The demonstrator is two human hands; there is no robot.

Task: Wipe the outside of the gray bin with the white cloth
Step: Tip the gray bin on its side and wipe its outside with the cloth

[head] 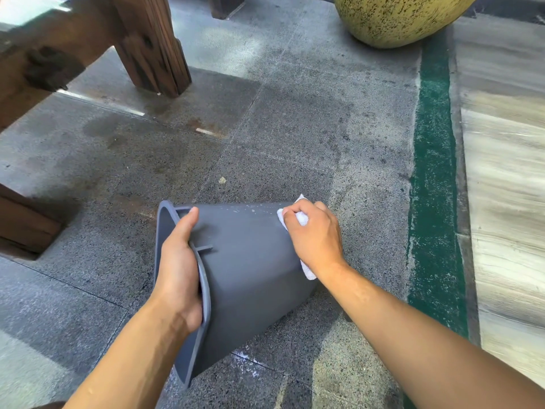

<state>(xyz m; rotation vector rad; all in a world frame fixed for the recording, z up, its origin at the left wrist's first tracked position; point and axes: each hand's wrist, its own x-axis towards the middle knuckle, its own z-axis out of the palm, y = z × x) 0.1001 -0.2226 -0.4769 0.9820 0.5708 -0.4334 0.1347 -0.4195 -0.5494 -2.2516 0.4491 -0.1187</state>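
The gray bin [250, 270] is tipped on its side above the stone floor, its open mouth facing left and its base to the right. My left hand [178, 268] grips the rim of the mouth, thumb lying along the outer wall. My right hand [314, 234] presses the white cloth [300, 218] against the outside wall close to the base end. Part of the cloth hangs out below my wrist. Small pale specks dot the bin wall just left of the cloth.
Dark wooden table legs [153, 45] and beams stand at the upper left and left edge. A large speckled yellow pot [398, 16] sits at the top right. A green painted strip [433, 172] runs down the floor on the right, beside pale streaked paving.
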